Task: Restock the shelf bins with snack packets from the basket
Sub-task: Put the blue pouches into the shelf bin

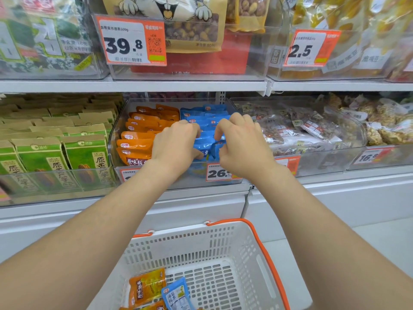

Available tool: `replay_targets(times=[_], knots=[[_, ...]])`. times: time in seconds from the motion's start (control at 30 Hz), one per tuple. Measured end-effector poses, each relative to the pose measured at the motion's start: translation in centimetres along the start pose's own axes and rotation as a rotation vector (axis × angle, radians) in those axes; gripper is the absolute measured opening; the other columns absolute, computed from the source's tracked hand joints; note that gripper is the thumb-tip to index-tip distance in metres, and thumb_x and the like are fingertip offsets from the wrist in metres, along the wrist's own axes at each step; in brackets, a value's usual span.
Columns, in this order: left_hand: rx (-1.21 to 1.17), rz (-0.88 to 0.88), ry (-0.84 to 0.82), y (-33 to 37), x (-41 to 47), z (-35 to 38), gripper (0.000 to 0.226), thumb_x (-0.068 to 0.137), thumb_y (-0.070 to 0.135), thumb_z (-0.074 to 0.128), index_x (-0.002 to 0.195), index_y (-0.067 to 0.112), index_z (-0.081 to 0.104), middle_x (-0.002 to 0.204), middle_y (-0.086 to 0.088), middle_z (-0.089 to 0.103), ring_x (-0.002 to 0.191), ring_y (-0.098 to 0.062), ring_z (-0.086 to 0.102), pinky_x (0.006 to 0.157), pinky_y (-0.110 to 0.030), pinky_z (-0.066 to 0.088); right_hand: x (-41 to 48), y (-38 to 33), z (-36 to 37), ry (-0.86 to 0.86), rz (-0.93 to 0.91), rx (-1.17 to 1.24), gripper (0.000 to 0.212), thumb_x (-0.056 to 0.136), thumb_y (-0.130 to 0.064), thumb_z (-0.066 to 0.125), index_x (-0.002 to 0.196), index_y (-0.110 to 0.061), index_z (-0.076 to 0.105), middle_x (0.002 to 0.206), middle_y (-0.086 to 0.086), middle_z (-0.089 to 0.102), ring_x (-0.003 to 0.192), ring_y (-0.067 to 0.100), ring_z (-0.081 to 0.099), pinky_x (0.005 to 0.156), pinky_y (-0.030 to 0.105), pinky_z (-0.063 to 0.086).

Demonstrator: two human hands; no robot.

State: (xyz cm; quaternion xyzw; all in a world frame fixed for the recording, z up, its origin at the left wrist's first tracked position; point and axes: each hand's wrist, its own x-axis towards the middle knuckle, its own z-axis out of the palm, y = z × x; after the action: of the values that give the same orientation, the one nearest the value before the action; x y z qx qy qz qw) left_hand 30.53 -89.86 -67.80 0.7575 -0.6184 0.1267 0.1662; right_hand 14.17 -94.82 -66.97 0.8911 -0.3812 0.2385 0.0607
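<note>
Restocking, mid-step: our left hand (176, 144) and right hand (240, 142) curl closed round the blue packets (206, 121) in the clear bin (111, 142), which we should square upright beside the orange row (143, 130) before returning to the basket (223, 242).

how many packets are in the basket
3: an orange packet in the basket's near left corner, a blue packet right of it, a second orange packet at the bottom edge; more may be hidden.
</note>
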Motion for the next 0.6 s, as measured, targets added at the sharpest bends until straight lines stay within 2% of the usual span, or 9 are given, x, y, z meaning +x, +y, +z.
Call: replay_targets(times=[0.07, 0.17, 0.23, 0.3, 0.4, 0.47, 0.5, 0.53, 0.6], knots=[[-0.041, 0.006, 0.108, -0.6, -1.0, -0.2, 0.040, 0.091, 0.041, 0.079, 0.125, 0.027, 0.064, 0.122, 0.001, 0.064, 0.100, -0.028, 0.066, 0.073, -0.039, 0.056, -0.4, -0.9, -0.4, -0.052, 0.012, 0.073, 0.020, 0.080, -0.008, 0.059, 0.096, -0.020, 0.060, 0.096, -0.001, 0.052, 0.093, 0.027, 0.049, 0.072, 0.037, 0.037], [-0.133, 0.111, 0.351, -1.8, -3.8, 0.1, 0.013, 0.098, 0.034, 0.070, 0.105, 0.025, 0.066, 0.103, 0.004, 0.062, 0.080, -0.026, 0.064, 0.056, -0.040, 0.053, -1.5, -2.4, -0.4, -0.214, 0.034, 0.144, 0.016, 0.076, -0.013, 0.059, 0.082, -0.027, 0.055, 0.089, -0.001, 0.062, 0.087, 0.028, 0.059, 0.065, 0.035, 0.045], [-0.182, 0.213, 0.453, -2.5, -6.1, 0.7, 0.005, 0.098, 0.026, 0.067, 0.097, 0.020, 0.066, 0.093, 0.002, 0.061, 0.073, -0.024, 0.060, 0.049, -0.040, 0.048, -2.4, -3.4, 0.2, -0.370, 0.010, 0.101, 0.014, 0.075, -0.016, 0.059, 0.079, -0.029, 0.055, 0.092, 0.000, 0.063, 0.089, 0.028, 0.060, 0.065, 0.034, 0.045], [-0.198, 0.298, 0.473, -3.2, -8.6, 2.1, 0.005, 0.098, 0.020, 0.066, 0.093, 0.017, 0.067, 0.087, 0.001, 0.061, 0.070, -0.023, 0.059, 0.048, -0.039, 0.045, -3.6, -4.7, 1.3, -0.600, -0.026, 0.070, 0.013, 0.078, -0.017, 0.061, 0.083, -0.029, 0.062, 0.096, -0.001, 0.065, 0.092, 0.026, 0.062, 0.068, 0.034, 0.050], [-0.179, 0.339, 0.369, -4.6, -12.1, 5.2, 0.008, 0.096, 0.022, 0.063, 0.089, 0.019, 0.065, 0.075, 0.004, 0.061, 0.061, -0.024, 0.059, 0.046, -0.037, 0.044, -6.1, -6.9, 3.7, -0.907, -0.044, 0.011, 0.017, 0.085, -0.020, 0.063, 0.101, -0.022, 0.069, 0.107, 0.003, 0.066, 0.096, 0.027, 0.067, 0.083, 0.041, 0.060], [-0.187, 0.309, 0.224, -5.5, -14.4, 7.7, 0.007, 0.093, 0.026, 0.061, 0.088, 0.021, 0.063, 0.068, 0.004, 0.062, 0.055, -0.028, 0.060, 0.045, -0.033, 0.043, -8.2, -8.6, 5.6, -1.060, -0.058, -0.034, 0.015, 0.092, -0.018, 0.061, 0.107, -0.016, 0.064, 0.109, 0.004, 0.062, 0.093, 0.026, 0.065, 0.082, 0.039, 0.058], [-0.187, 0.295, 0.148, -5.9, -15.6, 8.9, 0.008, 0.091, 0.028, 0.061, 0.088, 0.022, 0.062, 0.066, 0.004, 0.063, 0.054, -0.029, 0.061, 0.046, -0.031, 0.043, -9.3, -9.4, 6.4, -1.108, -0.088, -0.051, 0.003, 0.095, -0.015, 0.059, 0.097, -0.014, 0.060, 0.102, 0.004, 0.059, 0.085, 0.024, 0.062, 0.074, 0.036, 0.054], [-0.184, 0.290, 0.070, -6.1, -16.6, 9.9, 0.008, 0.091, 0.030, 0.061, 0.088, 0.022, 0.062, 0.066, 0.005, 0.064, 0.055, -0.029, 0.063, 0.047, -0.031, 0.044, -10.3, -10.2, 7.5, -1.133, -0.112, -0.058, 0.014, 0.097, -0.012, 0.058, 0.084, -0.014, 0.051, 0.093, 0.004, 0.056, 0.077, 0.022, 0.058, 0.069, 0.035, 0.051], [-0.147, 0.267, -0.146, -6.3, -18.3, 11.8, 0.010, 0.093, 0.035, 0.061, 0.093, 0.025, 0.063, 0.074, 0.004, 0.069, 0.065, -0.028, 0.067, 0.054, -0.031, 0.044, -12.1, -11.4, 9.3, -1.195, -0.150, -0.082, 0.034, 0.098, -0.008, 0.056, 0.073, -0.016, 0.035, 0.084, 0.002, 0.052, 0.070, 0.019, 0.053, 0.071, 0.037, 0.050]])
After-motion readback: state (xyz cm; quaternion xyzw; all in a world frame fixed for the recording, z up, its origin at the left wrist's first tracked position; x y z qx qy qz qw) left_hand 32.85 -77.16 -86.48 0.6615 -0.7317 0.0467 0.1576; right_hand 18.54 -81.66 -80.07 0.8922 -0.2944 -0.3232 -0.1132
